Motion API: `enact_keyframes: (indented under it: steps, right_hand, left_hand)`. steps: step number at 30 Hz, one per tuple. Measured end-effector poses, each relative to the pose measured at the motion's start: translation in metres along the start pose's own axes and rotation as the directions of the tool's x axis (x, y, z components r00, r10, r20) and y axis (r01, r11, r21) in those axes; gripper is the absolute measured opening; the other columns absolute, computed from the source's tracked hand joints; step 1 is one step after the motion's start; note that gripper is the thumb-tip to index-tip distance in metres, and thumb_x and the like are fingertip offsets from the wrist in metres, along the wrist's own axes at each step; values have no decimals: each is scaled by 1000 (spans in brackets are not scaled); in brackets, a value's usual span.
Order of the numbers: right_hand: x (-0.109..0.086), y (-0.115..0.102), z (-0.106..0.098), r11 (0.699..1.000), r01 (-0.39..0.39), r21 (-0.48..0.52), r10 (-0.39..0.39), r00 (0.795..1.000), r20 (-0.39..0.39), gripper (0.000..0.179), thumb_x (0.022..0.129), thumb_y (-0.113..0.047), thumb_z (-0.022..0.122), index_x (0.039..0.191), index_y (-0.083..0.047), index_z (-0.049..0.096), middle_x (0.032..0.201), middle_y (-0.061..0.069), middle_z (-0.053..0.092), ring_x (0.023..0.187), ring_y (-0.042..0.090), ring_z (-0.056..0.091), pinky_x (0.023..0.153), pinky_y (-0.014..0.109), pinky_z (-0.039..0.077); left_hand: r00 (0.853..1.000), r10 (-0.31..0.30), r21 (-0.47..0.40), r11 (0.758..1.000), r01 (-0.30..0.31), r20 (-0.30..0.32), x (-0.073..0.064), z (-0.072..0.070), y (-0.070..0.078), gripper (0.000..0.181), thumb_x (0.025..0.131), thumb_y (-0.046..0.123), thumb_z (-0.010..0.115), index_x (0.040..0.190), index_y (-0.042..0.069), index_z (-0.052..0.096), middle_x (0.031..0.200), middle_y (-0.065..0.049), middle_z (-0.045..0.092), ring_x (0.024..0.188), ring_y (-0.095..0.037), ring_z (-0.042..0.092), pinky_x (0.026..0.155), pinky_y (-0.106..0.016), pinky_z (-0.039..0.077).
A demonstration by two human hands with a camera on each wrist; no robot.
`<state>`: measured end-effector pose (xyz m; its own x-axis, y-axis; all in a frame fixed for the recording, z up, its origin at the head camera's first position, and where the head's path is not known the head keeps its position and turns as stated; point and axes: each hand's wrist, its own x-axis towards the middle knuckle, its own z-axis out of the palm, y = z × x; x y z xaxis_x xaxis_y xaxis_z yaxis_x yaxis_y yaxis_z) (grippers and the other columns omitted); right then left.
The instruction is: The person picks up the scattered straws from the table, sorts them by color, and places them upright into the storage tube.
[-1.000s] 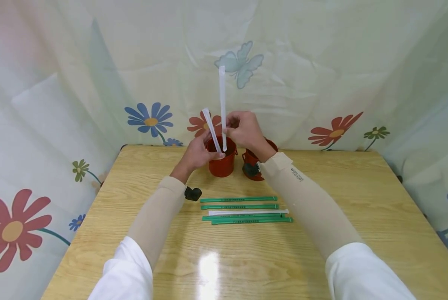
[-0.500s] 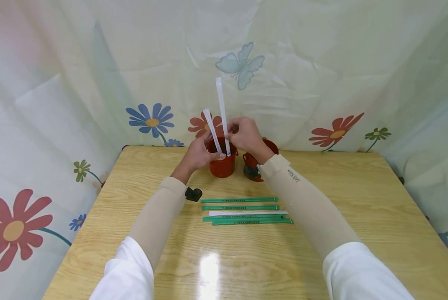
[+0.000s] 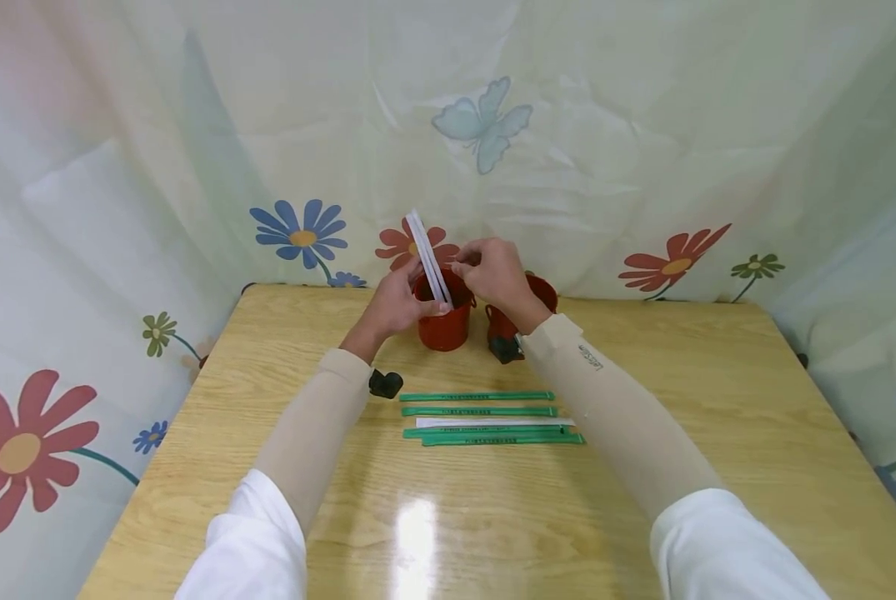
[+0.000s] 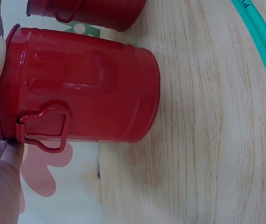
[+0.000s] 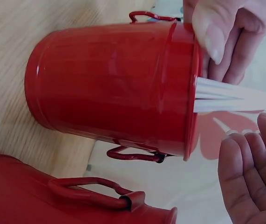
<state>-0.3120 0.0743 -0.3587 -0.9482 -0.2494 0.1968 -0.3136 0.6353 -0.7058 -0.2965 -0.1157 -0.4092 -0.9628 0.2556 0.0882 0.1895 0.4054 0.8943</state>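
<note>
A red metal bucket (image 3: 445, 333) with small side handles stands upright at the back of the table. My left hand (image 3: 401, 304) grips its rim from the left, thumb at the front edge. White paper-wrapped straws (image 3: 427, 254) lean together out of its mouth, tilted left; their lower ends are hidden inside. Beside them, over the right side of the rim, is my right hand (image 3: 496, 271). In the right wrist view its fingertips (image 5: 235, 135) are loosely curled just off the straws (image 5: 226, 95), with nothing between them.
A second red bucket (image 3: 543, 292) stands to the right, partly behind my right wrist. Several green wrapped straws (image 3: 478, 411) and a white one (image 3: 455, 422) lie crosswise on the wooden table (image 3: 530, 517). A flowered curtain (image 3: 605, 167) hangs behind.
The tall white straw my right hand pinched has gone down into the bucket and now leans against the others. The right hand has lowered slightly and let go; the left keeps its grip.
</note>
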Motion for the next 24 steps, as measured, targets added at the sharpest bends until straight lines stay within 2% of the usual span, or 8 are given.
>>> enact_keyframes:
  steps: [4, 7, 10, 13, 17, 21, 24]
  right_hand:
    - [-10, -3, -5, 999, 28, 44, -29, 1000, 10, 18, 98, -12, 71, 109, 1, 79, 105, 17, 78, 87, 29, 68, 72, 33, 60]
    - [-24, -1, -11, 996, 58, 70, -61, 997, 41, 16, 97, -10, 71, 106, 1, 79, 102, 18, 79, 83, 29, 70, 70, 34, 60]
    - [-43, 4, -17, 993, 111, 27, -113, 991, 76, 14, 96, -9, 72, 103, 1, 79, 99, 17, 79, 82, 28, 72, 75, 37, 61]
    - [-66, 10, -22, 975, 210, -65, -202, 972, 116, 10, 93, -7, 75, 100, 0, 80, 96, 15, 80, 84, 25, 71, 78, 41, 61]
    - [-99, 21, -20, 922, 348, -168, -300, 919, 256, 5, 90, -3, 78, 94, -2, 81, 90, 9, 79, 80, 20, 70, 77, 40, 63]
    - [-129, 41, -6, 864, 434, -255, -289, 843, 455, 10, 89, -1, 77, 99, -4, 80, 93, 5, 79, 82, 15, 70, 79, 35, 64]
    - [-142, 54, 8, 814, 496, -303, -268, 783, 561, 16, 90, -2, 76, 106, -5, 78, 96, 5, 76, 85, 16, 69, 80, 34, 63]
  left_hand:
    - [1000, 9, 0, 1000, -9, -11, 1, -2, 2, 94, 87, 17, 86, 164, 20, 33, 159, -4, 53, 147, -26, 50, 122, -48, 44]
    - [1000, 17, -11, 1000, -18, -10, 1, -3, 3, 95, 86, 17, 86, 165, 22, 32, 159, -4, 54, 147, -26, 50, 123, -48, 42]
    - [1000, 16, -5, 1000, -16, -3, 0, -2, 3, 93, 86, 17, 86, 164, 22, 34, 157, -4, 56, 145, -26, 51, 123, -48, 42]
    - [1000, 18, 0, 1000, -18, -6, 0, 0, 3, 89, 86, 16, 86, 162, 20, 38, 154, -5, 58, 142, -27, 53, 121, -48, 44]
    - [1000, 16, -4, 1000, -16, -11, 0, 1, 2, 89, 86, 15, 86, 161, 20, 39, 151, -7, 61, 139, -27, 54, 120, -48, 46]
    - [1000, 2, 4, 1000, -2, -5, 0, 1, 2, 89, 86, 16, 86, 162, 20, 38, 152, -7, 60, 141, -27, 53, 120, -48, 46]
    - [1000, 6, 6, 1000, -6, -21, 0, 0, 2, 85, 87, 15, 86, 160, 19, 42, 151, -7, 61, 140, -28, 53, 119, -49, 46]
